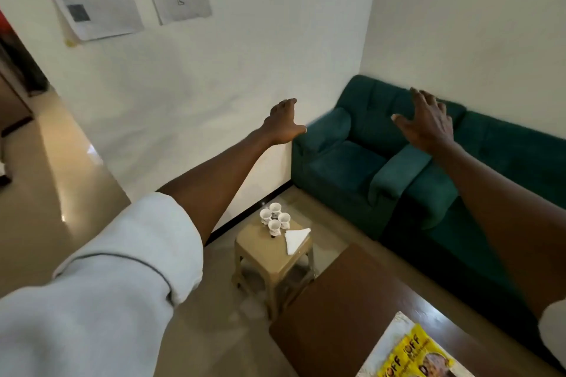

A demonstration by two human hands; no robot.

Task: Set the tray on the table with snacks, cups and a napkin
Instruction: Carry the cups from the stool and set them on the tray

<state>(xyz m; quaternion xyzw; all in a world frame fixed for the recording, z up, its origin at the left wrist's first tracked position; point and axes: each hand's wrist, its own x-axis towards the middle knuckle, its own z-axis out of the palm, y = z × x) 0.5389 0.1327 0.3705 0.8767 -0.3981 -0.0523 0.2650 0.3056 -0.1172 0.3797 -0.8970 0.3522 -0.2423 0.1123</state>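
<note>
Neither grip holds anything: the left hand (pixel 283 122) is stretched forward with fingers spread against the white wall, and the right hand (pixel 427 119) hovers open, fingers splayed, in front of the green sofa (pixel 352 162); both arms reach out at full length, the left in a rolled white sleeve (pixel 122 254). Largest below is the dark brown table (pixel 337 309) at lower right, bearing a yellow printed packet (pixel 410 355) (its label only partly readable); beside it, on the floor, stands a small beige plastic table (pixel 272 257); on that sit four white cups (pixel 274 219) clustered together, with a folded white napkin (pixel 295 240) just beside them.
</note>
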